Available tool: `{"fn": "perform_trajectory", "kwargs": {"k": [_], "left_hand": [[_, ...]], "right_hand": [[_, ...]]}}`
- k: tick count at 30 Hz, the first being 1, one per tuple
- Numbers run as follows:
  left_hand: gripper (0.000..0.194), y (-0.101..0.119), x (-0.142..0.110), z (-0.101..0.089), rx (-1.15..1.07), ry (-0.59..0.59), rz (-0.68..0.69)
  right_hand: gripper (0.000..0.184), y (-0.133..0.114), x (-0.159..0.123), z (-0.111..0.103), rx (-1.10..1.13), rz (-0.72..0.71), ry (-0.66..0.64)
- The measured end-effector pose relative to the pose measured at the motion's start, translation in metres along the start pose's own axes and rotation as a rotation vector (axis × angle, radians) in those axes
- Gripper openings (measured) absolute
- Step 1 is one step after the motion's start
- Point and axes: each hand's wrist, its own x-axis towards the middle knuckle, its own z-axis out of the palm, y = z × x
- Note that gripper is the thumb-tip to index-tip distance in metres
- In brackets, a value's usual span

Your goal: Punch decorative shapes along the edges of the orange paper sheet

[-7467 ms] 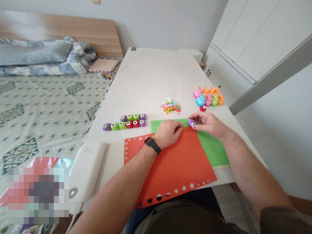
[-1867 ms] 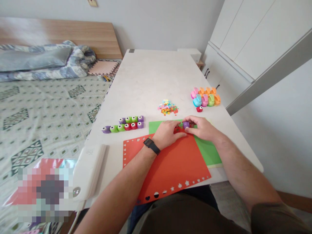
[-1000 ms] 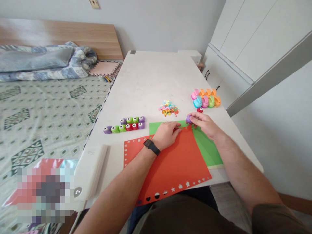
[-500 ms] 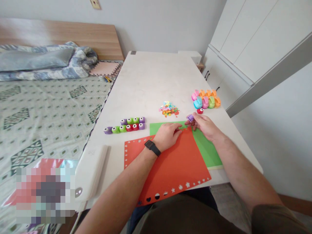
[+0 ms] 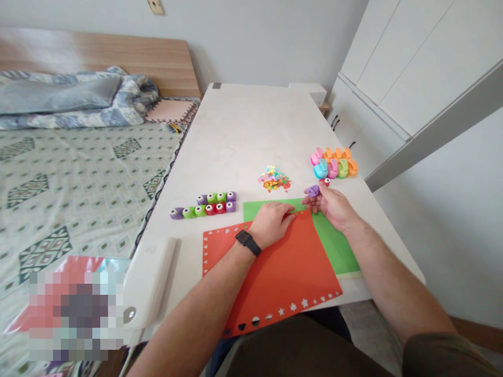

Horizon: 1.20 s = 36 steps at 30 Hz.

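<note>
Head view: the purple punch point(image 5: 313, 191) sits pinched between the right hand's point(image 5: 328, 205) thumb and curled fingers.

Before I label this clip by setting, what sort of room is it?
Probably a bedroom, doubling as a craft spot: a pillow and a rumpled quilt lie by a wooden headboard, beside a white table.
</note>
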Motion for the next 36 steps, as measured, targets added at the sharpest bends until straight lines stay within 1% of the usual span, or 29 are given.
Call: {"fn": "perform_trajectory", "kwargs": {"k": [3,7,10,13,15,18,20,23,29,33,36], "left_hand": [[0.021,0.000,0.001,-0.002,0.007,-0.023,-0.011],[0.021,0.000,0.001,-0.003,0.004,-0.032,-0.018],[0.019,-0.001,0.000,-0.002,-0.006,-0.013,-0.011],[0.017,-0.002,-0.001,-0.001,-0.005,0.011,-0.002],[0.017,-0.002,-0.001,0.000,-0.007,0.024,0.003],[0.017,-0.004,-0.001,0.002,-0.017,0.032,0.005],[0.017,-0.004,-0.001,0.002,-0.023,0.032,-0.001],[0.017,-0.005,-0.001,0.002,-0.032,0.028,-0.011],[0.018,-0.006,-0.001,0.003,-0.031,0.030,-0.008],[0.018,-0.006,-0.001,0.003,-0.021,0.025,-0.008],[0.018,-0.007,-0.001,0.003,-0.005,0.019,-0.003]], "right_hand": [[0.060,0.001,0.001,-0.001,-0.016,-0.039,0.014],[0.050,0.000,0.004,0.001,-0.017,-0.108,0.009],[0.040,-0.006,0.012,0.007,-0.056,-0.127,0.009],[0.038,-0.015,0.024,0.018,-0.127,-0.134,0.008],[0.040,-0.021,0.033,0.026,-0.161,-0.121,-0.011],[0.042,-0.025,0.045,0.036,-0.204,-0.047,-0.050],[0.040,-0.026,0.052,0.041,-0.240,-0.008,-0.074],[0.035,-0.026,0.060,0.045,-0.247,0.001,-0.082],[0.031,-0.030,0.071,0.047,-0.198,0.041,-0.050],[0.030,-0.031,0.074,0.044,-0.123,0.078,-0.069],[0.028,-0.031,0.075,0.040,-0.081,0.069,-0.101]]}}
